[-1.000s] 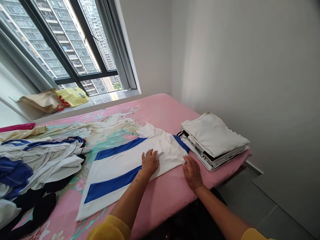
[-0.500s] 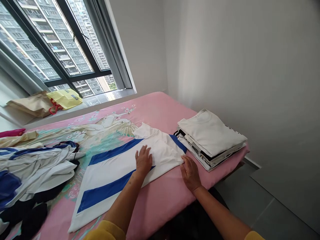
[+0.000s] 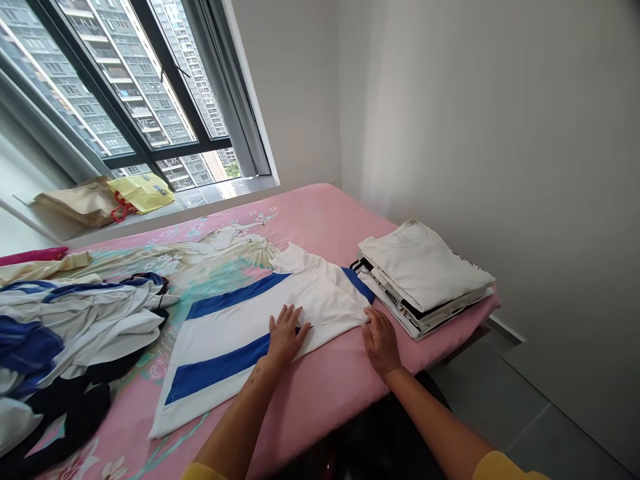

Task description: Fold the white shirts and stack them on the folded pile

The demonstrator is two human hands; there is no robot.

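A white shirt with broad blue stripes (image 3: 230,333) lies partly folded on the bed, its upper part turned over in a white layer. My left hand (image 3: 285,337) rests flat on its near edge, fingers spread across the white cloth and a stripe. At the shirt's right corner, my right hand (image 3: 381,341) has its bent fingertips on the edge, seemingly pinching it; the thumb side is partly hidden. Just beyond that hand is a stack of folded clothes (image 3: 425,267), with a white piece on top.
A heap of loose white, blue and black clothes (image 3: 115,320) covers the left of the bed. The pink flowered bedsheet (image 3: 320,213) reaches the grey wall. Paper and yellow bags (image 3: 145,192) sit on the windowsill. Past the bed's right edge is grey floor (image 3: 500,393).
My left hand has slid slightly toward me over the shirt. My right hand stays at the corner. The view has shifted a little, showing more of the heap at left.
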